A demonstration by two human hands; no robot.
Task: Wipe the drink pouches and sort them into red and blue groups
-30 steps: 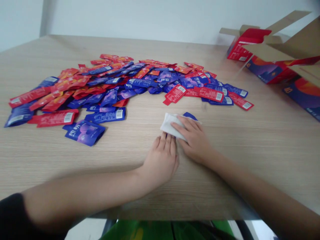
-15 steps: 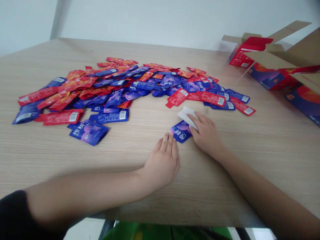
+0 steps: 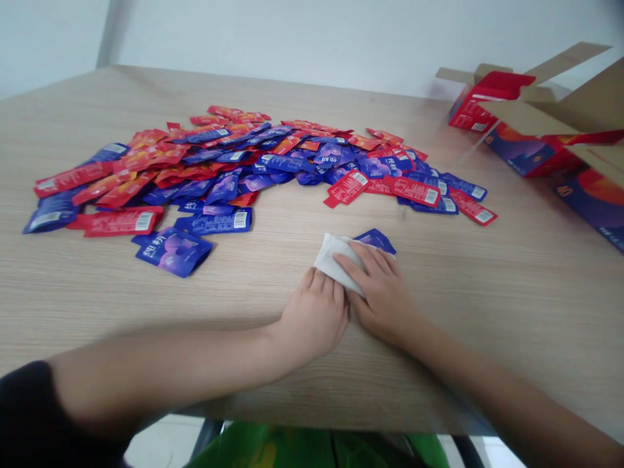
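Observation:
A white cloth point(image 3: 336, 259) lies folded over most of a blue pouch point(image 3: 377, 239), whose upper right corner shows. My right hand point(image 3: 383, 292) presses the cloth down from above, its fingers bent over it. Just left of it, my left hand point(image 3: 316, 315) rests on the table with fingers together, holding the pouch's near left edge; its fingertips are partly hidden by the cloth. The two hands touch or nearly touch. Beyond them spreads a heap of red and blue pouches point(image 3: 234, 156).
A single blue pouch point(image 3: 173, 251) lies at the near left of the heap on the wooden table point(image 3: 195, 296). Open red and blue cartons point(image 3: 526, 149) with raised flaps stand at the right. A pale wall rises behind the table.
My right hand has moved left and nearer with the cloth, which now covers most of the blue pouch. My left hand has hardly moved.

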